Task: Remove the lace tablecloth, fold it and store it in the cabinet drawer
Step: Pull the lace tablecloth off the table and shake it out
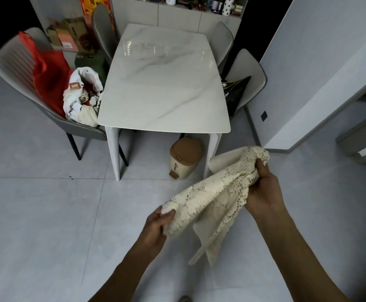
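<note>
In front of the near edge of the white marble-patterned rectangular table point(164, 83), whose glossy top lay bare, the person stood on the pale grey tiled floor point(36, 214) with the cream openwork lace tablecloth point(212, 199) bunched in mid-air between both hands, clear of the table and above the floor. The right hand point(262, 188) held it higher, fingers curled tight around a gathered wad of the cloth; the left hand point(158, 223), lower, pinched another bunch between thumb and fingers, and a loose tail hung beneath. Folding looked barely begun. To do it well, the hands would probably need to find two matching corners, draw the edge taut, and keep the tail off the floor, perhaps laying it on the tabletop.
</note>
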`<state>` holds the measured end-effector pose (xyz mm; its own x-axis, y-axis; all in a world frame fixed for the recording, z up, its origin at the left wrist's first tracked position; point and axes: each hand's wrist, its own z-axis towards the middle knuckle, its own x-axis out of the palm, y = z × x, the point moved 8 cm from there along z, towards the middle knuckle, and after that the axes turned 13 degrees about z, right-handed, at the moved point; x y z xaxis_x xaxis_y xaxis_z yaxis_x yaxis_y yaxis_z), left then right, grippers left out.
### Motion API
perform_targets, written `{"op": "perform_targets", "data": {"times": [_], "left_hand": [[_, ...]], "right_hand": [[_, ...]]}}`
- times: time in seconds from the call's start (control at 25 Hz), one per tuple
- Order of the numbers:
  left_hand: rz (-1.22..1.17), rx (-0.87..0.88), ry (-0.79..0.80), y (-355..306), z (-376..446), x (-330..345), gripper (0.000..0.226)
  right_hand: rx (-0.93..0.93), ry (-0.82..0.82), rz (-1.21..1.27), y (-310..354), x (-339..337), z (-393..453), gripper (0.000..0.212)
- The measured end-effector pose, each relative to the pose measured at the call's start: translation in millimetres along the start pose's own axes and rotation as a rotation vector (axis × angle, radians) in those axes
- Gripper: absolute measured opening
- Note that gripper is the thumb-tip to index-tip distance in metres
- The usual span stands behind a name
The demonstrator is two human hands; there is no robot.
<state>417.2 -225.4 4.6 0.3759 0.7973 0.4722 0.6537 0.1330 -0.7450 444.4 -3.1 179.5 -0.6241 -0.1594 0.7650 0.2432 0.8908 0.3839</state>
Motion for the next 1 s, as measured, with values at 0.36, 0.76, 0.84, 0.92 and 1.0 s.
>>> {"op": "perform_targets", "data": {"times": [0.36,0.76,0.84,0.92,1.0], "left_hand": [[0.707,0.187,0.038,-103,-6,20,0.064],[1.385,0.436,0.231,-144,-53,80,0.045],[1.372,0.271,0.291,-140,-58,56,0.049],[1.450,0.127,0.332,-133,-57,26,0.046],[1.584,0.028,0.312,-128,-53,-14,0.031]], "right_hand": [[-0.439,-0.586,-0.992,91,-118,-1,0.065],[-0.061,0.766,-1.565,-98,3,-16,0.037],[-0.188,0.843,-1.694,-114,15,-23,0.014],[-0.221,0.844,-1.616,-123,24,-29,0.009],[-0.155,0.802,-1.481,-113,27,-30,0.009]]}}
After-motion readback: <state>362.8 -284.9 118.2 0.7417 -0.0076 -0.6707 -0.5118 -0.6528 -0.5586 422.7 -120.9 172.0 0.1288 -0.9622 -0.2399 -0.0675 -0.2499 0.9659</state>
